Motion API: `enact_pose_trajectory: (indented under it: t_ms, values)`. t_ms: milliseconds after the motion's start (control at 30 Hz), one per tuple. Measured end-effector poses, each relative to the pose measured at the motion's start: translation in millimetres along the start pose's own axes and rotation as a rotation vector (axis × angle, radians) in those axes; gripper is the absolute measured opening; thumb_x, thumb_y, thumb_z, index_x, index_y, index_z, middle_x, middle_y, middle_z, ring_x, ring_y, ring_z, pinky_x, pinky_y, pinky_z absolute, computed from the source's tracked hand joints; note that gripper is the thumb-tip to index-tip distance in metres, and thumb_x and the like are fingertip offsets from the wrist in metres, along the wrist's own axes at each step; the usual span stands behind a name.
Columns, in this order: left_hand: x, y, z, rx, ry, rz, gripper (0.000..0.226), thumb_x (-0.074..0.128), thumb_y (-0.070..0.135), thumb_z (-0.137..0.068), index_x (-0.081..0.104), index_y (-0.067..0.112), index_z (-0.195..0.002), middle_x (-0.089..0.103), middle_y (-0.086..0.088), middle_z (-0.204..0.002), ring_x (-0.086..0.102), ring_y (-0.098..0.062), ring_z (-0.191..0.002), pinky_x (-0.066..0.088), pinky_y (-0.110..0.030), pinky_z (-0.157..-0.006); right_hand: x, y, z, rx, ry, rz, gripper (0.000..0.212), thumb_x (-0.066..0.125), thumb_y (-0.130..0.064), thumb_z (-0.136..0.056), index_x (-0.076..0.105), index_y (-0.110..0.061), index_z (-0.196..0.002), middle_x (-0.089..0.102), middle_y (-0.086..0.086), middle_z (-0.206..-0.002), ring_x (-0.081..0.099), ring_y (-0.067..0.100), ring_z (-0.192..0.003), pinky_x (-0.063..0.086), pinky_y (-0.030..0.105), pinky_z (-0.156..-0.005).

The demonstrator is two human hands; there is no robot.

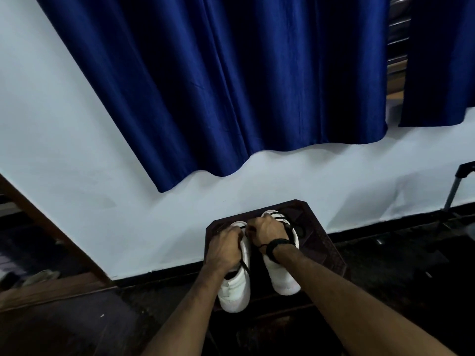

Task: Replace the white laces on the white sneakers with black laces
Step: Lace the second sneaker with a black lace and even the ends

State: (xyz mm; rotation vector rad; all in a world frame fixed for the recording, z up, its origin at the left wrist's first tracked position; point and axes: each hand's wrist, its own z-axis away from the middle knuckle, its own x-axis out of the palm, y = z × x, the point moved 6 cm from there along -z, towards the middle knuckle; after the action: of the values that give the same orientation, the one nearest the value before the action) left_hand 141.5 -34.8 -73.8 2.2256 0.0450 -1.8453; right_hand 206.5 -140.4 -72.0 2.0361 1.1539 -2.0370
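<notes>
A view from above shows two bare forearms reaching down to a pair of white sneakers. The sneakers sit side by side on a dark brown plastic stool [323, 242], toes pointing toward a pale wall [77, 150] behind the stool, heels toward the viewer.

The left sneaker [235, 291] lies on the stool's left half, its heel hanging over the near edge. The right sneaker [281, 274] lies just beside it on the stool's middle, with black lacing [279, 216] already crossing its front eyelets.

The left hand [223, 244] rests over the front of the left sneaker. Its fingers [235, 231] are curled, and a black lace [245, 265] runs out from under the palm and trails back along the shoe's opening. The right hand [267, 231] sits over the tongue area of the right sneaker, fingers bent and pressed close to the left hand; it seems to pinch a lace, though exactly what it grips is hidden. A dark band [276, 246] circles the right wrist.

Above the stool, a deep blue curtain [231, 86] hangs down the wall, its wavy hem ending well above the stool. To the stool's left, a brown wooden frame [51, 227] slants along the wall. To the stool's far right stands a dark metal-legged thing [453, 188], unclear. The floor [385, 278] around the stool is dark.
</notes>
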Motion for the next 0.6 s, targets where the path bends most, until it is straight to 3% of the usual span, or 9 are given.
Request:
enact_pose_trajectory:
  t_ms: [200, 367, 500, 600]
  values:
    - [-8.2, -2.4, 1.4, 0.012, 0.073, 0.043, 0.018, 0.053, 0.009, -0.080, 0.067, 0.020, -0.085, 0.069, 0.002, -0.096, 0.063, -0.024, -0.097, 0.047, -0.035, -0.080, -1.1, 0.1, 0.4, 0.006, 0.009, 0.019, 0.020, 0.051, -0.028, -0.091, 0.068, -0.031, -0.102, 0.059, 0.010, -0.113, 0.060, 0.028, -0.103, 0.047, 0.030, -0.081]
    - [-19.4, -26.4, 1.9, -0.021, -0.055, 0.371, 0.026, 0.059, 0.010, -0.088, 0.061, 0.032, -0.073, 0.068, 0.010, -0.083, 0.063, -0.011, -0.085, 0.050, -0.030, -0.084, -6.4, -4.6, 0.1, -0.105, 0.110, 0.118, 0.025, 0.057, -0.019, -0.082, 0.065, -0.021, -0.106, 0.063, 0.005, -0.111, 0.049, 0.027, -0.114, 0.042, 0.030, -0.085]
    - [-43.1, -40.9, 1.4, -0.118, -0.014, 0.550, 0.028, 0.062, 0.008, -0.090, 0.063, 0.028, -0.070, 0.068, 0.008, -0.078, 0.060, -0.006, -0.075, 0.046, -0.018, -0.074, -8.9, -14.2, -0.1, -0.191, 0.168, 0.113, 0.020, 0.057, -0.015, -0.081, 0.068, -0.019, -0.097, 0.065, 0.005, -0.101, 0.052, 0.027, -0.103, 0.045, 0.035, -0.083]
    - [-46.4, -38.2, 2.8, -0.141, -0.008, 0.594, 0.028, 0.064, 0.009, -0.089, 0.065, 0.028, -0.070, 0.071, 0.004, -0.077, 0.064, -0.010, -0.074, 0.052, -0.025, -0.078, -13.0, -33.0, 5.3, -0.249, 0.095, -0.167, 0.019, 0.056, -0.021, -0.087, 0.071, -0.020, -0.099, 0.069, 0.002, -0.093, 0.060, 0.021, -0.088, 0.047, 0.028, -0.073]
